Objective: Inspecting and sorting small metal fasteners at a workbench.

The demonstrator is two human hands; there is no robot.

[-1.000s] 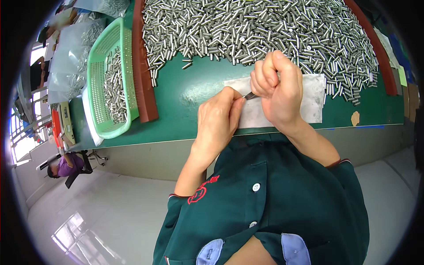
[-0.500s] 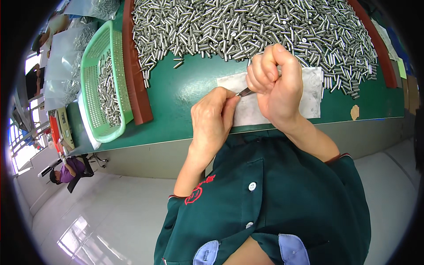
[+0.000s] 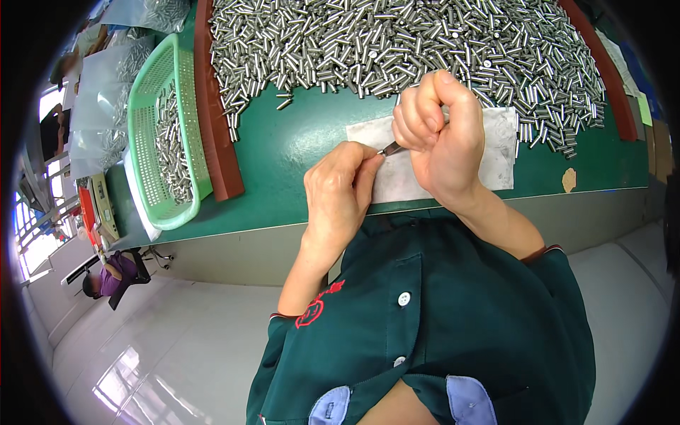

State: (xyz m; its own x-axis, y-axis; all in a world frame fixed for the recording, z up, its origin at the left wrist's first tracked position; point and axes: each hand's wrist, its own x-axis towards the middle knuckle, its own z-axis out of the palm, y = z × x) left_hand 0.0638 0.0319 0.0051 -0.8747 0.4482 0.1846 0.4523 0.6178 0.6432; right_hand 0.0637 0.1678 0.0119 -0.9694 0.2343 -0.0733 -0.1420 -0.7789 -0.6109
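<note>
My left hand (image 3: pixel 338 180) is closed in a pinch over the near left corner of a white cloth (image 3: pixel 489 152). What sits between its thumb and fingertip is too small and covered to make out; only a silvery glint shows there. My right hand (image 3: pixel 443 134) is curled into a fist around a slim hand tool (image 3: pixel 392 148). The tool's dark, narrow end juts out toward the left fingertips and meets them. Its handle is mostly hidden in the fist. A wide heap of short metal pins (image 3: pixel 397 49) spreads beyond both hands.
Red-brown rails (image 3: pixel 216 134) border the heap on the green table (image 3: pixel 283 163). Left of them stands a light green plastic basket (image 3: pixel 190 212) with pins inside. Clear bags (image 3: pixel 99 106) lie farther left. A seated person in purple (image 3: pixel 117 273) is in the left background.
Both hands hold nearly the same pose, the tool still against the left fingertips. The view has shifted very slightly.
</note>
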